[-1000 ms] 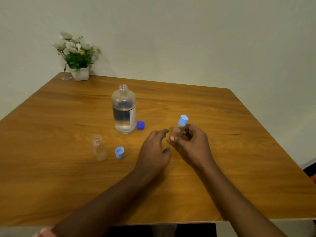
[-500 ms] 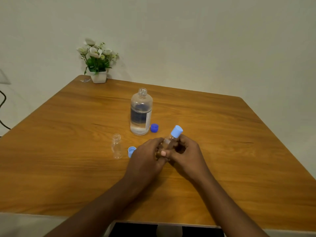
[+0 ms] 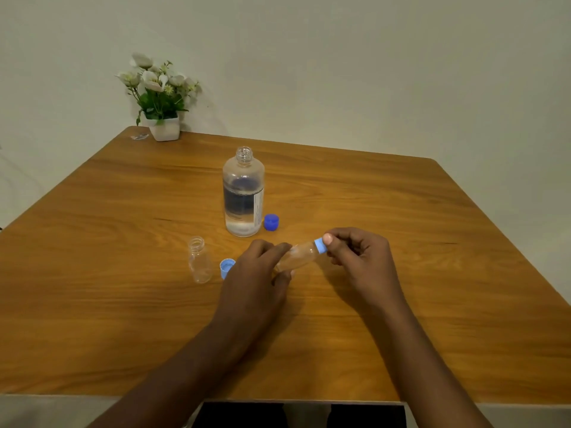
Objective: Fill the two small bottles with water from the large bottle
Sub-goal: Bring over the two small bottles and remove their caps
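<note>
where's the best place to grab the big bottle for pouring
Probably round the straight body of the large bottle, at label height, below the sloping shoulder. It stands upright and uncapped, so come in level from its left side: the dark blue cap lies close by its base on the right.

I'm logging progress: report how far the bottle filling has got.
Done: the large bottle and one small bottle stand uncapped. In hand: the left hand holds the second small bottle, the right hand pinches its cap. Left: both small bottles look empty; all pouring.
</note>
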The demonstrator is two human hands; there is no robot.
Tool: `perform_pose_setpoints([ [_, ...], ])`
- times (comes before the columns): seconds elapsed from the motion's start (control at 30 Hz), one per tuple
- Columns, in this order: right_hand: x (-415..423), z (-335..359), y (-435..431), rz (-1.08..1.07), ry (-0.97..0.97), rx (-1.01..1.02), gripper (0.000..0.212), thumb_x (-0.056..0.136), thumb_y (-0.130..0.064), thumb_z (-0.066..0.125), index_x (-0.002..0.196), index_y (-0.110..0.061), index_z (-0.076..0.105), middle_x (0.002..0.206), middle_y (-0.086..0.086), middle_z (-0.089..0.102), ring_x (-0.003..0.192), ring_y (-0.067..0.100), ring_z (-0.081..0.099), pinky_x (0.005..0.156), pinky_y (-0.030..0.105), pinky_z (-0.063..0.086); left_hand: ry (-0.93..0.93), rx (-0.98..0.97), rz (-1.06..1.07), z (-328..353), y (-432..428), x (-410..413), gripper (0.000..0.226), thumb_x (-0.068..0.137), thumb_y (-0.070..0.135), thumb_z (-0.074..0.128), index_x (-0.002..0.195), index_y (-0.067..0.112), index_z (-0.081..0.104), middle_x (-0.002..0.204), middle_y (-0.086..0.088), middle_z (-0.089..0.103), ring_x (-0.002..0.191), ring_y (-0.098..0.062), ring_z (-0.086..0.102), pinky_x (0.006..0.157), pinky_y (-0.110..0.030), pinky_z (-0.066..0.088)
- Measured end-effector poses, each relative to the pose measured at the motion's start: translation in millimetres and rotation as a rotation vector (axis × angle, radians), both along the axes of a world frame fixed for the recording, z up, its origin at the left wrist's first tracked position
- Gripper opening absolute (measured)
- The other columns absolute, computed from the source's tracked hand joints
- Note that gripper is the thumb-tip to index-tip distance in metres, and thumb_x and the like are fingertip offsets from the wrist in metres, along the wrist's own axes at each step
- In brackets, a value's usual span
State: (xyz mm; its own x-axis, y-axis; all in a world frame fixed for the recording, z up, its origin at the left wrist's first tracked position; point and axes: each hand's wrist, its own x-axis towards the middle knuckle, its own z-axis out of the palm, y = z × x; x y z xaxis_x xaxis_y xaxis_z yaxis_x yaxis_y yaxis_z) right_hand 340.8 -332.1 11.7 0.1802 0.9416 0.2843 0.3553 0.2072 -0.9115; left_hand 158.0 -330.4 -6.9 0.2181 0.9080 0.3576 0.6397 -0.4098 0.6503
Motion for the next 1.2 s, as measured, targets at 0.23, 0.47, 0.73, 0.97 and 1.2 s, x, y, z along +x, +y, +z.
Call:
perform_pose_setpoints([
  [0.23, 4.9, 1.3, -2.5, 0.131, -0.037, -0.048, 0.016, 0.091, -0.008, 0.064, 0.098, -0.02, 0.073, 0.084, -0.001, 0.072, 0.078, 0.007, 0.064, 0.073, 0.03, 0.05, 0.107, -0.022, -0.042, 1.8, -2.1, -1.5, 0.045, 0.094, 0.024, 0.053, 0.138, 0.022, 0.045, 0.118, 0.0, 0.056, 0.097, -0.013, 0.052, 0.081, -0.032, 0.048],
  [0.47, 6.8, 4.9, 1.5, 0.151, 0.003, -0.042, 0.045, 0.084, -0.014, 0.073, 0.124, -0.03, 0.059, 0.117, -0.008, 0.063, 0.104, 0.004, 0.062, 0.081, 0.024, 0.055, 0.098, -0.05, -0.021, 3.4, -0.9, 4.2, 0.045, 0.097, 0.028, 0.046, 0.142, 0.023, 0.039, 0.125, 0.0, 0.052, 0.103, -0.013, 0.05, 0.083, -0.029, 0.045],
  [0.73, 12.5, 2.9, 7.1, 0.112, -0.035, -0.072, 0.009, 0.088, -0.019, 0.069, 0.081, -0.022, 0.073, 0.072, -0.001, 0.07, 0.066, 0.01, 0.062, 0.062, 0.027, 0.05, 0.129, -0.044, -0.033, 2.9, -1.4, 2.3, 0.045, 0.098, 0.027, 0.044, 0.143, 0.026, 0.036, 0.129, 0.002, 0.049, 0.106, -0.01, 0.047, 0.084, -0.025, 0.042],
  [0.97, 19.0, 6.0, 7.9, 0.162, -0.033, -0.139, 0.029, 0.081, -0.033, 0.073, 0.109, -0.028, 0.067, 0.094, -0.011, 0.067, 0.079, 0.007, 0.063, 0.068, 0.029, 0.053, 0.132, -0.041, -0.03, 3.2, -1.7, 2.7, 0.044, 0.098, 0.026, 0.045, 0.142, 0.025, 0.037, 0.129, 0.002, 0.049, 0.106, -0.012, 0.049, 0.084, -0.027, 0.044],
  [1.2, 19.4, 15.0, 5.0, 0.219, -0.191, -0.293, 0.032, 0.091, -0.042, 0.06, 0.089, -0.014, 0.076, 0.065, 0.001, 0.063, 0.056, 0.006, 0.053, 0.054, 0.025, 0.043, 0.148, -0.024, -0.037, 2.4, -3.3, 2.2, 0.044, 0.097, 0.026, 0.048, 0.14, 0.025, 0.04, 0.128, 0.003, 0.049, 0.105, -0.011, 0.048, 0.083, -0.026, 0.043],
])
